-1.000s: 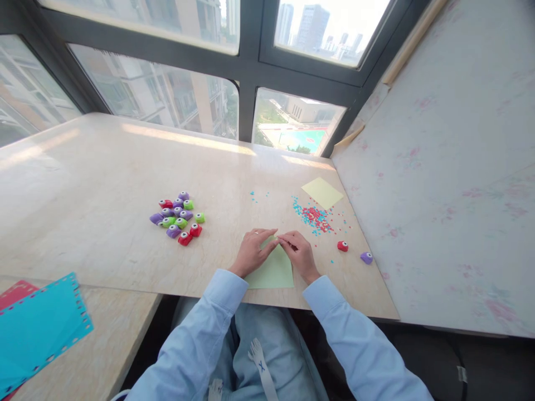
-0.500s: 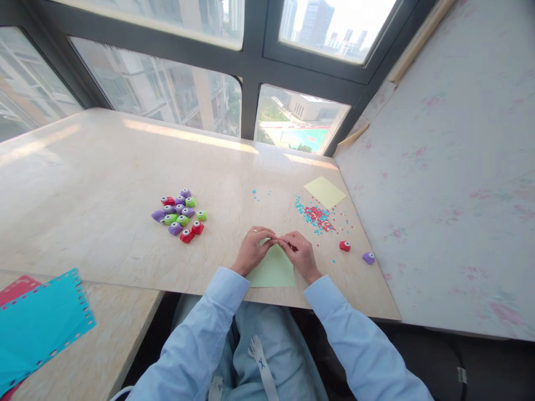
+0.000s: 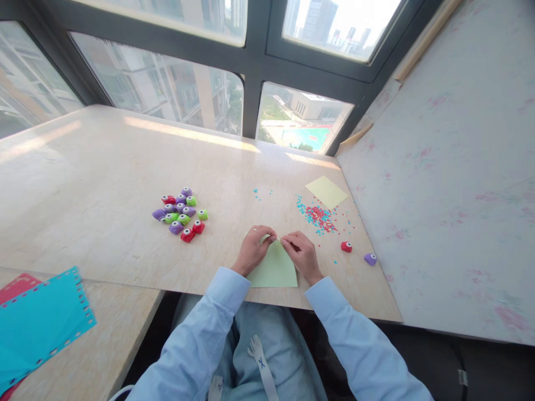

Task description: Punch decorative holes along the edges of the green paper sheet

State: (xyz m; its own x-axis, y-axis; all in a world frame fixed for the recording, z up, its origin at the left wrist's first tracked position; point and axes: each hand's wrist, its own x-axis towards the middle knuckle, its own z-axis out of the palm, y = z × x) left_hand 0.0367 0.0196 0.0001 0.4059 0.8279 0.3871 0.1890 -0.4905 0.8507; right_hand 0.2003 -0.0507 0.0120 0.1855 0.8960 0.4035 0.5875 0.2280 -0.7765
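Observation:
A sheet of pale green paper [image 3: 273,270] lies at the front edge of the table. My left hand [image 3: 254,248] is over its upper left part, with thumb and fingers pinched together on the far edge of the sheet. Close beside it, my right hand [image 3: 301,253] is also closed in a pinch near the far right side of the paper. Whatever sits between the right fingertips is too small to make out. A narrow gap separates the fingertips of both hands.
Red and blue paper bits [image 3: 320,217] are scattered right of centre, below a pale yellow sheet [image 3: 326,192]. A red craft punch [image 3: 346,247] and a purple punch [image 3: 370,259] lie at right. Several colourful punches [image 3: 179,214] cluster left. Punched blue paper [image 3: 45,328] lies lower left.
My right fingertips have drawn slightly to the right, away from the left ones, opening a small gap. The left hand stays nearly in place on the green paper. The view has shifted a little.

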